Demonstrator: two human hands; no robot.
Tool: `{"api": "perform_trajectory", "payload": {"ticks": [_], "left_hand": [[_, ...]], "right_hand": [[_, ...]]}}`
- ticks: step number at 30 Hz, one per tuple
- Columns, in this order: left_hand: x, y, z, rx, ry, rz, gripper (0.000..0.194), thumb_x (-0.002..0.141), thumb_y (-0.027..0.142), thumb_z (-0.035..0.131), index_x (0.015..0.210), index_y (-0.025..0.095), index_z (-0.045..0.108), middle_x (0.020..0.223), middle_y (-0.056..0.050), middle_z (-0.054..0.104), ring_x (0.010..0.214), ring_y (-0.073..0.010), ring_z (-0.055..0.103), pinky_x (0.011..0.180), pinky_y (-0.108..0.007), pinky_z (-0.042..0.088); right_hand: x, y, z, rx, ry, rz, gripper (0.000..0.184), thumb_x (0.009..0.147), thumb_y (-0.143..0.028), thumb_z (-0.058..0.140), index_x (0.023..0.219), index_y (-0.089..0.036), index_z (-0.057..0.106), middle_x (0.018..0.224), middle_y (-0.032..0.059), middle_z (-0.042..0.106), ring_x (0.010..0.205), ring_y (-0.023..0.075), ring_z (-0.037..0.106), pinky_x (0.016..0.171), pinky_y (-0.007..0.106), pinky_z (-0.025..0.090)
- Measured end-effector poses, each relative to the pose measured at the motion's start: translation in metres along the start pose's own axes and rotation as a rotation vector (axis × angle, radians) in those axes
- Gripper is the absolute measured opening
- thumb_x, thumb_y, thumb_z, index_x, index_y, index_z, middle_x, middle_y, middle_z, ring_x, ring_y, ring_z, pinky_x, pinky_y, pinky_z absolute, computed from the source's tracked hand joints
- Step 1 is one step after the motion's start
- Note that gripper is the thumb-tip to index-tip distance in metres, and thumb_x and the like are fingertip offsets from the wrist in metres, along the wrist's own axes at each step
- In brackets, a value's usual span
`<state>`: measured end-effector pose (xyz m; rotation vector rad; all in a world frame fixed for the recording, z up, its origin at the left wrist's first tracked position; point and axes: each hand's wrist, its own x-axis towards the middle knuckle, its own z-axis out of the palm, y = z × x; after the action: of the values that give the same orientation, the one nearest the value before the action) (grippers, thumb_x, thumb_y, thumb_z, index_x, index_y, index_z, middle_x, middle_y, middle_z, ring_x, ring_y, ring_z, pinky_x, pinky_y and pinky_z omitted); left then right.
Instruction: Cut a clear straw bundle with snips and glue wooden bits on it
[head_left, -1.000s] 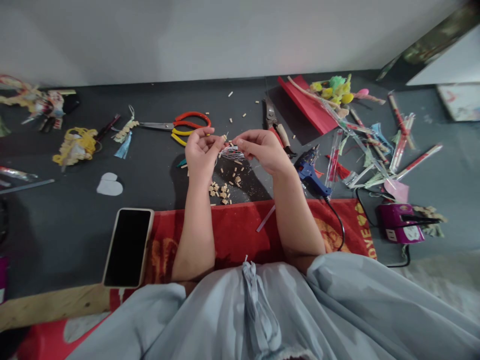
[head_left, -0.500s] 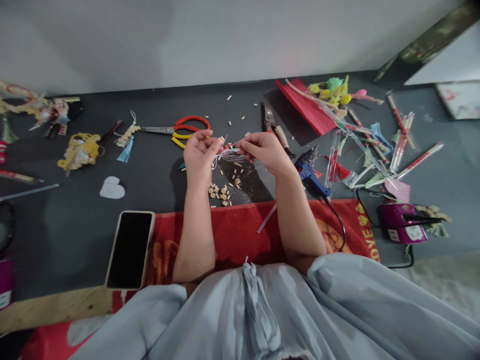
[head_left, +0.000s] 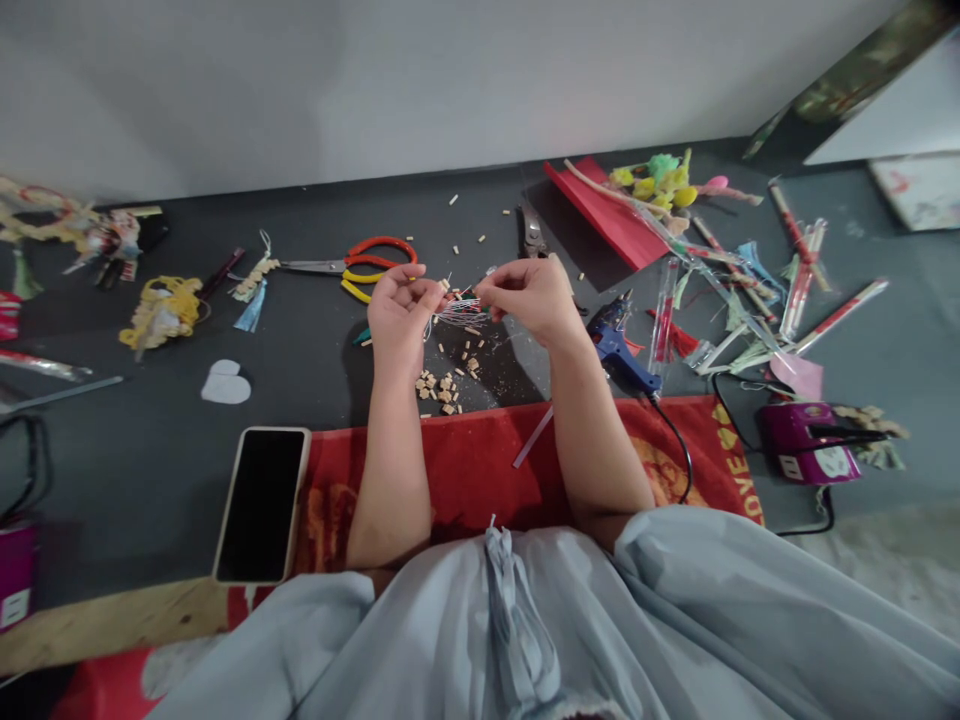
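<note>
My left hand is closed, with a small pale wooden piece pinched between thumb and fingertips. A thin needle-like tip sticks up beside that piece. Just to the right, my right hand has thumb and forefinger pressed together; what they grip is too small to make out. Between and below the hands lies a bundle of thin pale strands, with red and green bits partly hidden behind it. Small wooden pieces are scattered on the dark table below the hands.
Orange-and-yellow-handled scissors lie behind my left hand, pliers behind my right. A blue glue gun with a cord rests to the right, near tasselled sticks. A phone sits front left, beside a red towel.
My right hand has shifted slightly, its fingertips still close to the left hand's. The left hand keeps its pinch on the wooden piece. The view has tilted a little.
</note>
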<state>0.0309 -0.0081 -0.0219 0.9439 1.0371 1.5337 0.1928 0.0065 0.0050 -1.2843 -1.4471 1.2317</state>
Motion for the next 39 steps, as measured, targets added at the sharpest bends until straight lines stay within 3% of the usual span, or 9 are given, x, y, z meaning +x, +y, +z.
{"api": "perform_trajectory", "payload": {"ticks": [5,11,16,19,25,32,39], "left_hand": [[-0.003,0.005,0.005,-0.004,0.035,-0.024,0.038,0.062,0.037,0.080,0.088,0.023,0.055,0.069,0.005,0.063,0.059,-0.0062,0.062,0.065,-0.021,0.055],[-0.004,0.006,0.006,-0.035,0.020,-0.010,0.039,0.062,0.036,0.080,0.088,0.022,0.055,0.068,0.004,0.062,0.060,-0.0060,0.061,0.065,-0.021,0.054],[-0.003,0.003,0.004,0.038,0.044,-0.016,0.039,0.063,0.039,0.078,0.090,0.023,0.055,0.071,0.003,0.063,0.062,-0.0074,0.063,0.065,-0.021,0.054],[-0.001,0.000,0.002,0.033,0.011,0.005,0.042,0.062,0.041,0.079,0.091,0.023,0.054,0.072,0.003,0.063,0.063,-0.0076,0.063,0.065,-0.021,0.054],[-0.001,-0.003,0.003,0.065,-0.012,0.041,0.045,0.061,0.044,0.079,0.091,0.022,0.054,0.070,0.003,0.062,0.061,-0.0068,0.061,0.062,-0.020,0.052],[-0.002,-0.003,0.007,0.090,0.022,0.080,0.045,0.060,0.044,0.079,0.090,0.021,0.054,0.067,0.004,0.060,0.058,-0.0062,0.058,0.060,-0.020,0.050],[0.001,-0.007,0.002,0.094,0.076,0.097,0.042,0.064,0.046,0.076,0.090,0.022,0.054,0.071,0.003,0.059,0.063,-0.0068,0.059,0.063,-0.021,0.051]], "right_hand": [[0.000,-0.001,0.002,0.003,0.026,-0.024,0.021,0.077,-0.032,0.064,0.064,-0.019,0.054,0.055,-0.0025,0.053,0.048,0.0068,0.047,0.046,0.022,0.040],[-0.001,-0.001,-0.001,-0.157,-0.003,-0.016,0.041,0.085,-0.044,0.054,0.053,-0.019,0.048,0.046,-0.0032,0.045,0.044,0.0059,0.037,0.044,0.023,0.029],[-0.005,-0.008,-0.001,-0.154,-0.082,-0.063,0.017,0.068,-0.030,0.071,0.072,-0.015,0.062,0.056,-0.0032,0.052,0.052,0.0068,0.043,0.049,0.023,0.032],[-0.006,-0.013,0.004,-0.091,-0.091,-0.086,0.020,0.069,-0.029,0.070,0.082,-0.014,0.066,0.059,-0.0024,0.055,0.055,0.0075,0.045,0.052,0.023,0.035],[-0.007,-0.017,0.013,-0.154,-0.078,-0.150,0.017,0.071,-0.030,0.067,0.077,-0.014,0.070,0.069,0.0023,0.065,0.063,0.0106,0.052,0.059,0.025,0.040],[-0.006,-0.016,0.016,-0.227,0.016,-0.185,0.010,0.073,-0.023,0.062,0.066,-0.016,0.064,0.060,-0.0005,0.057,0.057,0.0090,0.046,0.056,0.025,0.036],[0.006,0.005,-0.002,-0.072,0.253,-0.087,0.020,0.081,-0.033,0.054,0.065,-0.021,0.054,0.056,-0.0024,0.047,0.055,0.0098,0.044,0.052,0.024,0.034]]}}
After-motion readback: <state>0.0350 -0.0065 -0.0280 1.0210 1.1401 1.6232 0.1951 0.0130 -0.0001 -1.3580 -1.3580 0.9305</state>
